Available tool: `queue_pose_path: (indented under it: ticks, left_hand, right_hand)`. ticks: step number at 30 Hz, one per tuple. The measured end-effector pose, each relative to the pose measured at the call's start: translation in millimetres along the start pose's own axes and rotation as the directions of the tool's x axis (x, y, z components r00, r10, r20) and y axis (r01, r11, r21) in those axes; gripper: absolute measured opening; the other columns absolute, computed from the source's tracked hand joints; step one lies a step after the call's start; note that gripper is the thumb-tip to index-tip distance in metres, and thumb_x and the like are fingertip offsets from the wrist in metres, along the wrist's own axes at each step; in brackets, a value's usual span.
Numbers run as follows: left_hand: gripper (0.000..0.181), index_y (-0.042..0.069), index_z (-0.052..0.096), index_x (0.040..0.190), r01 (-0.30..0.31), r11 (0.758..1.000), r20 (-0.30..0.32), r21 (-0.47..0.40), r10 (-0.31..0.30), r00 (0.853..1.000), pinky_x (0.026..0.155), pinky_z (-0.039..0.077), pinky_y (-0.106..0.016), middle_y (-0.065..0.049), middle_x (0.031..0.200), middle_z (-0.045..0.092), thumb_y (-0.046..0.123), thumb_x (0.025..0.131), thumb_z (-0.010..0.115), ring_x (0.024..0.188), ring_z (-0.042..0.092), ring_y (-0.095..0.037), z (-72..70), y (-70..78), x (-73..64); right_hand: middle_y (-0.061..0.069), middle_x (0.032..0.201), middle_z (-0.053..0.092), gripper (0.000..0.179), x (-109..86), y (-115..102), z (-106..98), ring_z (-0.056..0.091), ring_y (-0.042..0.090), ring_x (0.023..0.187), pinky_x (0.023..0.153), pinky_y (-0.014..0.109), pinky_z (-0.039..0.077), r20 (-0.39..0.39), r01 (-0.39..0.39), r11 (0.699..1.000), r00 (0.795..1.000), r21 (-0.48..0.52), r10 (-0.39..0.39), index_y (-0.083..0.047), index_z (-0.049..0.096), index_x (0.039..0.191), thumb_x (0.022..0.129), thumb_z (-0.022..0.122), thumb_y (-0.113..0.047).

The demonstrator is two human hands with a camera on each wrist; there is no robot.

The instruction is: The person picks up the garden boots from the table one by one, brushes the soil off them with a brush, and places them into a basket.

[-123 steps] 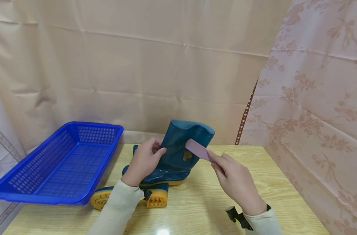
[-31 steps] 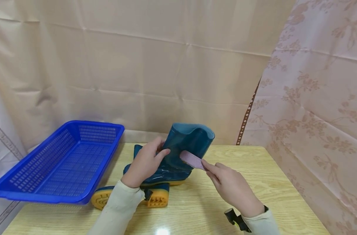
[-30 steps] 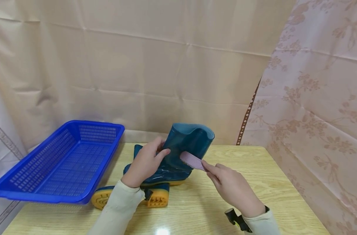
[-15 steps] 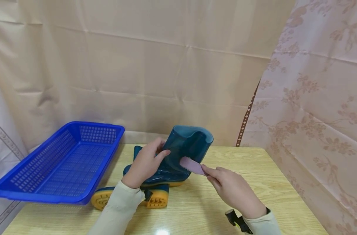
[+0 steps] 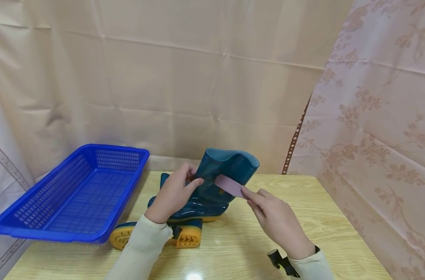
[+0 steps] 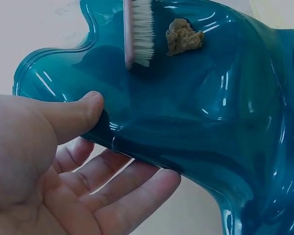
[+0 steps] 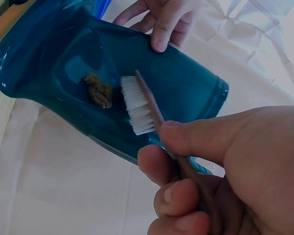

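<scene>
A teal rubber boot (image 5: 212, 182) with a yellow sole stands on the table, its shaft leaning right. My left hand (image 5: 174, 192) grips the shaft's left side, thumb (image 6: 88, 112) on the near face and fingers behind. In my right hand (image 5: 277, 219) is a pink-handled brush (image 5: 230, 186), its white bristles (image 7: 137, 105) facing the shaft. Beside the bristles, a brown, crumbly-looking lump (image 6: 183, 37) sticks to the boot; the brush mostly hides it in the head view. A second boot (image 5: 188, 235) lies on its side, yellow sole toward me, partly behind my left forearm.
A blue perforated plastic basket (image 5: 104, 217) stands at the left of the wood-grain table (image 5: 324, 233), close to the boots. Behind the table hangs a beige cloth (image 5: 163, 85), and a flowered pink cloth (image 5: 380, 116) closes off the right side.
Over the last half second the brush has risen up the shaft, and the boot's top has shifted slightly right. Four seconds ago the brush was higher. The left hand keeps its grip.
</scene>
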State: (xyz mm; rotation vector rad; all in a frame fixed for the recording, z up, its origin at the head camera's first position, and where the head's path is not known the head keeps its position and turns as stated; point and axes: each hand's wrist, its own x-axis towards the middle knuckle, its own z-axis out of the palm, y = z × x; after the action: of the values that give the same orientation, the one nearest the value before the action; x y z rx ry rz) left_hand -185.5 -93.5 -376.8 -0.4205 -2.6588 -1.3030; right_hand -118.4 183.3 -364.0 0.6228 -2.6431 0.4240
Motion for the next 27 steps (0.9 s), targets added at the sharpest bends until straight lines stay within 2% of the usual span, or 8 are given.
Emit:
queue_pose_path:
  ticks: [4,11,19,27]
  left_hand:
    - [0.022,0.017,0.055,0.113,-0.005,1.000,0.015,-0.004,0.005,1.000,0.085,0.057,-0.041,-0.001,0.103,0.066,0.022,0.100,0.072,0.092,0.061,-0.020,0.8,1.8,0.1]
    - [0.019,0.016,0.059,0.118,0.004,1.000,0.006,-0.004,-0.004,1.000,0.087,0.057,-0.042,-0.001,0.108,0.067,0.018,0.102,0.068,0.094,0.061,-0.020,4.2,3.6,1.1]
    - [0.015,0.017,0.061,0.115,0.031,0.999,-0.016,0.034,-0.031,0.999,0.085,0.055,-0.040,0.000,0.104,0.066,0.021,0.102,0.068,0.091,0.059,-0.021,4.8,3.5,2.7]
    - [0.015,0.018,0.063,0.115,0.014,1.000,-0.038,0.027,-0.013,0.999,0.089,0.056,-0.043,0.000,0.105,0.068,0.020,0.101,0.069,0.092,0.060,-0.020,5.1,-0.3,1.2]
  right_hand:
    - [-0.013,0.076,0.052,0.037,-0.6,2.2,0.8,0.038,0.002,0.056,0.051,0.021,0.036,-0.004,-0.012,1.000,1.000,0.001,0.012,-0.019,0.071,0.134,0.098,0.072,-0.012]
    - [-0.013,0.068,0.046,0.039,-1.6,3.9,0.1,0.037,0.004,0.055,0.052,0.022,0.033,0.144,-0.081,0.996,0.987,0.036,0.075,-0.022,0.068,0.138,0.100,0.070,-0.012]
    - [-0.014,0.070,0.052,0.036,-1.0,2.7,-4.7,0.040,0.005,0.057,0.054,0.023,0.035,0.221,-0.121,0.989,0.970,0.088,0.099,-0.019,0.070,0.135,0.100,0.069,-0.009]
    - [-0.013,0.072,0.056,0.036,0.0,2.3,-8.5,0.040,0.006,0.055,0.053,0.023,0.035,0.285,-0.147,0.983,0.952,0.114,0.110,-0.017,0.070,0.135,0.100,0.067,-0.008]
